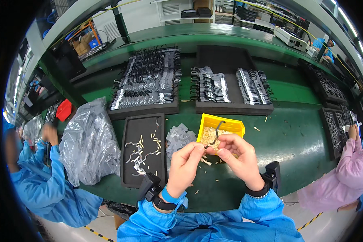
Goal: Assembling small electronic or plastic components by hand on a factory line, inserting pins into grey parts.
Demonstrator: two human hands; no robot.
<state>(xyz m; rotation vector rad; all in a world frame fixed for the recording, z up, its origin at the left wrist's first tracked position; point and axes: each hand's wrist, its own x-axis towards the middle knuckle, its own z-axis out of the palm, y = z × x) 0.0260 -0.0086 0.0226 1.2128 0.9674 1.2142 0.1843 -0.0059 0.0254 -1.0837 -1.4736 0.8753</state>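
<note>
A dark bent rod [217, 131], shaped like a hook, stands up between my two hands over the front of a yellow bin [240, 128]. My left hand [183, 167] pinches its lower end between thumb and forefinger. The fingers of my right hand [242, 161] are closed round the rod's other side, close to the left fingertips. Inside the bin lie many small beige pieces [209, 134]. Left of my hands is a pile of small grey flat pieces [180, 138]. A black tray [127, 169] beside it holds several bent rods and scattered beige pieces.
Two black trays [234, 108] [145, 112] with rows of finished-looking grey and black parts stand behind. A large clear bag [90, 141] of grey pieces sits left. Co-workers sit at left [56, 189] and right [343, 173]. Loose beige bits dot the green table [286, 141].
</note>
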